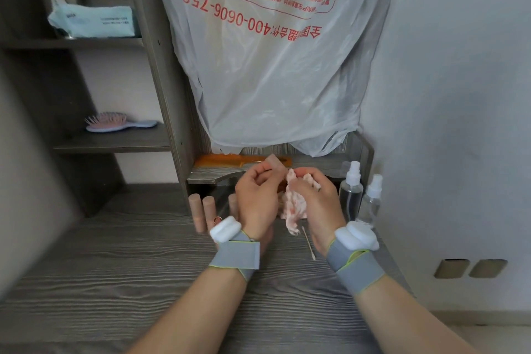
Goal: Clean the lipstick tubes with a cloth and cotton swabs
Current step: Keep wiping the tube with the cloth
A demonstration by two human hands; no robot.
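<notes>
Centre of frame, above desk [129, 253]: L hand [254, 198] pinching pale pink tube [273, 162] at fingertips, tip pointing up. R hand [314, 195] just right of it, curled round pink-stained cloth [291, 207]. Cloth top right beside tube, contact can't tell; tail hanging down btw wrists. Swab [308, 243] flat on desk, lower right of cloth. Three standing tubes [209, 210] left of L hand, at shelf base. Two spray bottles [351, 190] right of R hand, by wall. Orange comb [227, 159] on low shelf behind hands. Plastic bag [273, 80] hanging top centre. Hairbrush [115, 123] on shelf, mid left.
</notes>
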